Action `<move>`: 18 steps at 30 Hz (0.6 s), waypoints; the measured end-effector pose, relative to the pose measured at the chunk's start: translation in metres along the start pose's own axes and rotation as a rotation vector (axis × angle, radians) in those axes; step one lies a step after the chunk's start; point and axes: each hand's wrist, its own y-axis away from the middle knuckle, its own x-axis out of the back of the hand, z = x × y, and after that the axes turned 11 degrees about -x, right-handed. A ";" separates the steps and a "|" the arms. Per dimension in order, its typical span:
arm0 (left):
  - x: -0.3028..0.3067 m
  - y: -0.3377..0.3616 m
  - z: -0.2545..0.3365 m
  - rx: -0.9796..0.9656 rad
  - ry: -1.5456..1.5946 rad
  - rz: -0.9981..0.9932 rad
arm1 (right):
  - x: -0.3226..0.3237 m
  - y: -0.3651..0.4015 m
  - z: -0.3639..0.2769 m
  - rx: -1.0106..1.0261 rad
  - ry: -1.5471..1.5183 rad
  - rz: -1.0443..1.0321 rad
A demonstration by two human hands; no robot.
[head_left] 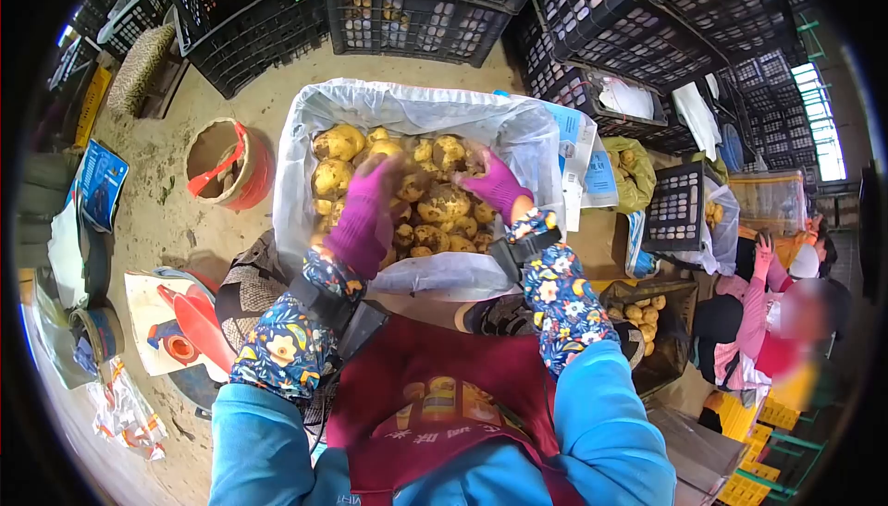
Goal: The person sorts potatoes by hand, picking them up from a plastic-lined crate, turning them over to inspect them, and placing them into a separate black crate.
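Note:
A lined crate (421,277), covered inside with whitish plastic film, holds many soil-marked yellow potatoes (444,203). My left hand (365,215), in a purple glove, reaches over the left part of the pile. Its fingers are smeared by motion near the potatoes, so their grip cannot be made out. On the right side of the pile, my right hand (499,184), also gloved in purple, has its thumb and fingers bent around a dirt-covered potato (473,160). That potato is partly hidden by the fingers.
Black plastic crates (416,25) are stacked behind and to the right. A red bucket (250,168) with a red scoop stands left. A red plastic stool-like piece (199,321) lies lower left. An open bag of potatoes (643,316) is at right. Another person (758,321) sits farther right.

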 end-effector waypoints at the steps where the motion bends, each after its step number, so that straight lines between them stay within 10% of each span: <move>1: 0.002 0.000 0.005 -0.050 -0.012 0.037 | -0.003 -0.013 0.031 -0.113 0.040 -0.017; 5: 0.033 0.013 0.023 -0.423 0.011 0.020 | -0.015 -0.006 0.016 -0.255 0.182 -0.099; 8: 0.038 0.011 0.034 -0.484 0.083 0.052 | -0.060 -0.012 0.012 0.060 0.289 0.011; 10: 0.036 0.011 0.037 -0.518 0.093 0.025 | -0.086 -0.031 0.006 -0.201 0.402 -0.050; 18: 0.008 0.017 0.064 -0.299 0.117 0.103 | -0.095 -0.086 0.023 -0.469 0.479 0.124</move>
